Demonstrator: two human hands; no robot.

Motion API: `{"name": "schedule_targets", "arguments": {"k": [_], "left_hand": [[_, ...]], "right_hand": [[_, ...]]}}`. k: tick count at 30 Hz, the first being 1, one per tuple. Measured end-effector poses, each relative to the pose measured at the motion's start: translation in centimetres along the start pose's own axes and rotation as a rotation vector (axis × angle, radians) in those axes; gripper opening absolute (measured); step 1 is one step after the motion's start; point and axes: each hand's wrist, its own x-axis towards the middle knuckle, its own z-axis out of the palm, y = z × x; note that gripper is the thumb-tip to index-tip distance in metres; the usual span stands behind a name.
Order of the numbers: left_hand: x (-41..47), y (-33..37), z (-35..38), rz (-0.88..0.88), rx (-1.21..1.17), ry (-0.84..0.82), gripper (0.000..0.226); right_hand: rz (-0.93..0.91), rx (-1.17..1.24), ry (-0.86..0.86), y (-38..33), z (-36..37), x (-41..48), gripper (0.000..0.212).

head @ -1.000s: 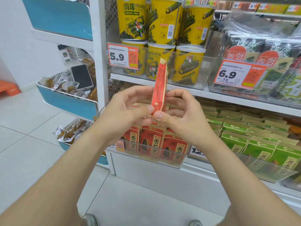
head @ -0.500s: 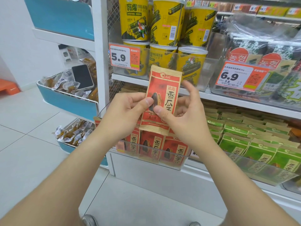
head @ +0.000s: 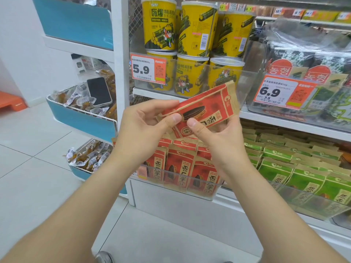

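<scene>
The packet (head: 207, 107) is held in front of the shelf (head: 284, 124), above the tray (head: 171, 193) of like packets, tilted with its top end up to the right. The left grip (head: 144, 128) pinches its lower left end. The right grip (head: 218, 143) pinches its lower edge, thumb on the face.

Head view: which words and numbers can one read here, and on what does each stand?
"5.9": left price tag.
"6.9" and "7.5": right price tag.
"嗨爆": yellow canister.
"농형": seaweed pack.
"洽洽": held red packet.
"香": shelved red packets.
"原": green packets.
Small print and barcodes on both price tags: too small to read.
</scene>
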Motion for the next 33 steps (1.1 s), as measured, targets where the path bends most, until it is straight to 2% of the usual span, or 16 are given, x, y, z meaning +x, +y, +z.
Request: {"name": "schedule_targets", "arguments": {"k": [3,5,7,12,14,16,18,20,24,30,33], "left_hand": [[0.2,-0.3,-0.6,0.05,0.066,0.008,0.023],[0.2,-0.3,-0.9,0.063,0.111,0.004,0.02],[0.2,-0.4,-1.1,0.062,0.133,-0.002,0.017],[0.3,-0.5,-1.2,0.131,0.262,-0.048,0.009],[0.2,-0.6,-1.1,0.128,0.309,-0.032,0.01],[0.3,-0.5,-1.3,0.105,0.328,-0.01,0.011],[0.4,-0.4,-1.5,0.096,0.31,-0.014,0.02],[0.5,-0.3,-1.8,0.099,0.293,-0.017,0.029],[0.8,-0.4,-2.6,0.066,0.289,-0.039,0.017],[1.2,-0.1,-3.8,-0.014,0.252,-0.095,0.019],[1.3,-0.6,-4.2,-0.005,0.264,-0.041,0.012]], "right_hand": [[-0.112,-0.037,0.078,0.0,-0.3,0.1,0.099],[-0.273,-0.249,0.088,0.2,-0.5,0.3,0.094],[-0.333,-0.362,0.074,0.3,-0.7,0.4,0.079],[-0.1,-0.191,-0.04,0.6,-0.8,-0.1,0.07],[-0.029,-0.125,-0.029,0.5,-0.6,0.0,0.058],[-0.049,-0.147,0.002,0.1,-0.4,0.1,0.035],[-0.076,-0.15,0.008,-0.1,-0.1,0.2,0.022],[-0.092,-0.109,0.008,-0.1,0.0,0.3,0.017],[-0.071,-0.12,-0.001,-0.3,0.3,0.4,0.011],[-0.104,-0.114,0.031,0.2,2.1,0.7,0.004],[-0.104,-0.126,-0.029,0.4,2.9,1.0,0.005]]}}
